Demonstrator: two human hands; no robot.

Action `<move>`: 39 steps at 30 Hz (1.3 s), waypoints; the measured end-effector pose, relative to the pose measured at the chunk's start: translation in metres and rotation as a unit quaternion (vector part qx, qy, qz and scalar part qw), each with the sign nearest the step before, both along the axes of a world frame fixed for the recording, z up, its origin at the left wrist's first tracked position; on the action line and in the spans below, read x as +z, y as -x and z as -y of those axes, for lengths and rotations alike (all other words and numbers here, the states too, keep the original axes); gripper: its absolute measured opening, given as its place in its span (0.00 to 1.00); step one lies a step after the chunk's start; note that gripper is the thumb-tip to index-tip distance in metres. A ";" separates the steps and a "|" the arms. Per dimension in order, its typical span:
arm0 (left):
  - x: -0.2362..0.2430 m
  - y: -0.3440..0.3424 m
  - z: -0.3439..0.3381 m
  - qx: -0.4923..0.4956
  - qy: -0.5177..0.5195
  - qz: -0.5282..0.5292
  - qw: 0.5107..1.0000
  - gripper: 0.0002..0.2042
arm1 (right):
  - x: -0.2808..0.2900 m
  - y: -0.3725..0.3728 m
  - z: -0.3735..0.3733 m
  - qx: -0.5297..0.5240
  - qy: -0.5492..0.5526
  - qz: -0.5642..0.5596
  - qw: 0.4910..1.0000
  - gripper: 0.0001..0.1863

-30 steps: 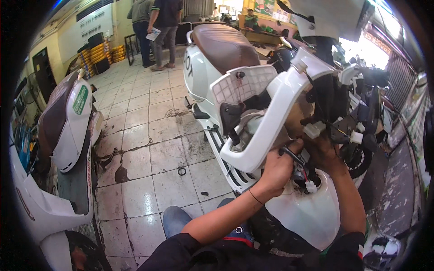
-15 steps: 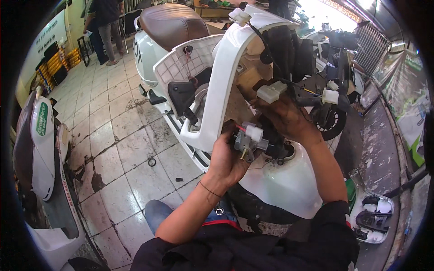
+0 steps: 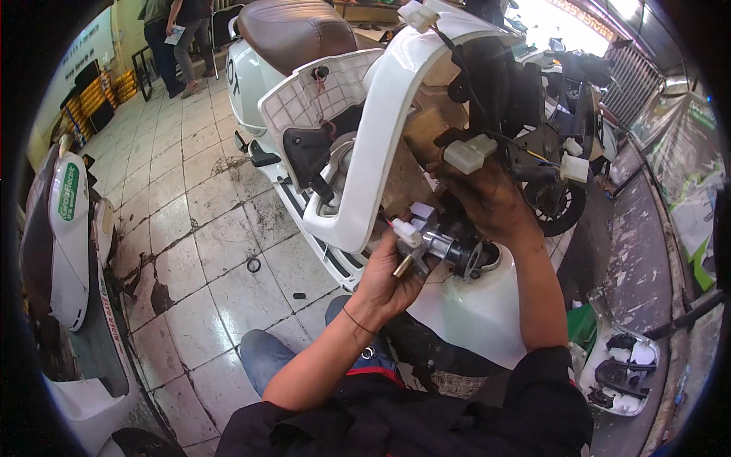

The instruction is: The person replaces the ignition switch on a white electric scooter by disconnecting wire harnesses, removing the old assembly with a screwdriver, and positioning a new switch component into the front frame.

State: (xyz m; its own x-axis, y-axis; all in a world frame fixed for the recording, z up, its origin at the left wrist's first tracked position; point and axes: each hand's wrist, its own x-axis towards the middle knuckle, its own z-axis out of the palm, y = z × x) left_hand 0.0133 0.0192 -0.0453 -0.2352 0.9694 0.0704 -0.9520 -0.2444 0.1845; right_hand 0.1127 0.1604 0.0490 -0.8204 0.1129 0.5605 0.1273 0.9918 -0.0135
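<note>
My left hand [image 3: 384,282] grips a metal lock-like assembly [image 3: 442,245] with a barrel, a small brass-coloured pin [image 3: 403,264] and a white plug [image 3: 405,231] on red wire, low in the scooter's opened front. My right hand [image 3: 495,202] is curled inside the front, just under a translucent white connector block [image 3: 468,154]; what its fingertips hold is hidden. Another white plug [image 3: 574,167] hangs on wires to its right. The white scooter's curved panel [image 3: 358,198] rises left of my hands, and its rounded front bodywork [image 3: 464,312] lies below them.
A second white scooter [image 3: 65,244] stands left on the tiled floor [image 3: 198,289], near a black ring [image 3: 253,265]. A removed panel [image 3: 617,369] leans at lower right. Two people [image 3: 179,46] stand at the back near stacked yellow-wrapped tyres [image 3: 95,99]. More scooters [image 3: 563,91] stand behind.
The view has shifted, moving the scene left. My left hand has brought the assembly round so its barrel and pin show. My right hand has risen slightly toward the connector block.
</note>
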 end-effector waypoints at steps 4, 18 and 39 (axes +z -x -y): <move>-0.003 -0.003 0.008 -0.052 -0.053 -0.068 0.995 0.23 | 0.001 -0.001 0.000 0.018 -0.009 -0.004 1.000 0.17; -0.026 -0.003 -0.001 -0.131 -0.058 0.011 0.990 0.31 | 0.008 -0.004 0.010 0.052 0.077 -0.015 0.996 0.16; -0.049 -0.002 -0.003 -0.207 -0.177 0.165 0.948 0.30 | 0.006 -0.005 0.008 0.067 0.049 -0.037 0.996 0.18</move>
